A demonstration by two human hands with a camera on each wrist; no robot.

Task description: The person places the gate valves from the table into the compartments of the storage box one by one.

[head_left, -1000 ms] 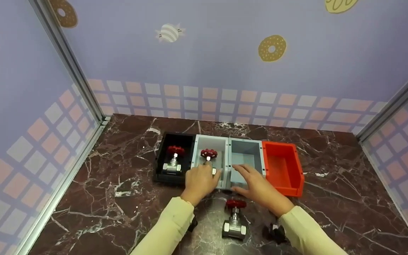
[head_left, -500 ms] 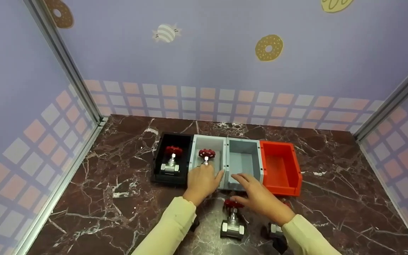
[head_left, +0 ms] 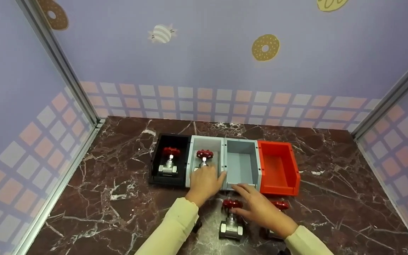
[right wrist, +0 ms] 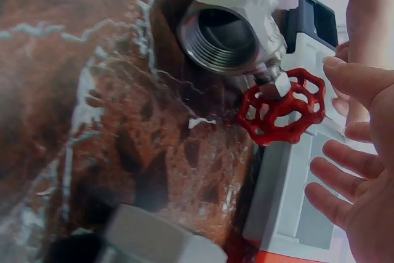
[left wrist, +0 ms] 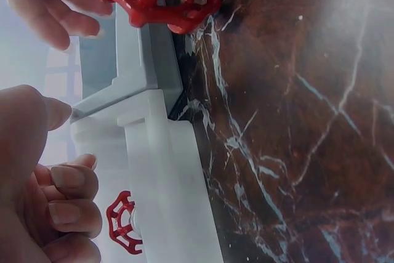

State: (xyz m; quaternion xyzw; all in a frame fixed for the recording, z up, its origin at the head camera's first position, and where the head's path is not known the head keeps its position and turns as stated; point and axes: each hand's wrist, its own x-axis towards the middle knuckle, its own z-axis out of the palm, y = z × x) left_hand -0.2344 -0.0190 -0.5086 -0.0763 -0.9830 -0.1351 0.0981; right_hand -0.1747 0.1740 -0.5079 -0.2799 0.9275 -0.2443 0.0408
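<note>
My left hand [head_left: 205, 181] hovers at the front of the white bin [head_left: 214, 143], its fingers loosely curled with nothing in them. Behind it a valve with a red handwheel [head_left: 204, 154] stands in that bin, its body partly hidden by the hand. My right hand [head_left: 262, 210] has spread fingers beside another red-wheeled metal valve [head_left: 231, 228] on the tabletop. In the right wrist view its thumb is close to the red handwheel [right wrist: 284, 112]; contact cannot be told. A third valve [head_left: 280, 205] lies partly under the right forearm.
The black bin [head_left: 156, 161] at left holds a valve [head_left: 169, 166]. A grey-blue bin [head_left: 241, 147] and an orange bin [head_left: 278, 171] join the row on the right. A dark object [head_left: 197, 226] is mostly hidden by the left sleeve. Patterned panels surround the marbled tabletop [head_left: 119, 216].
My left hand has drawn back from the valve in the white bin, now holding nothing. My right hand has moved down towards the middle tabletop valve. The view has shifted slightly.
</note>
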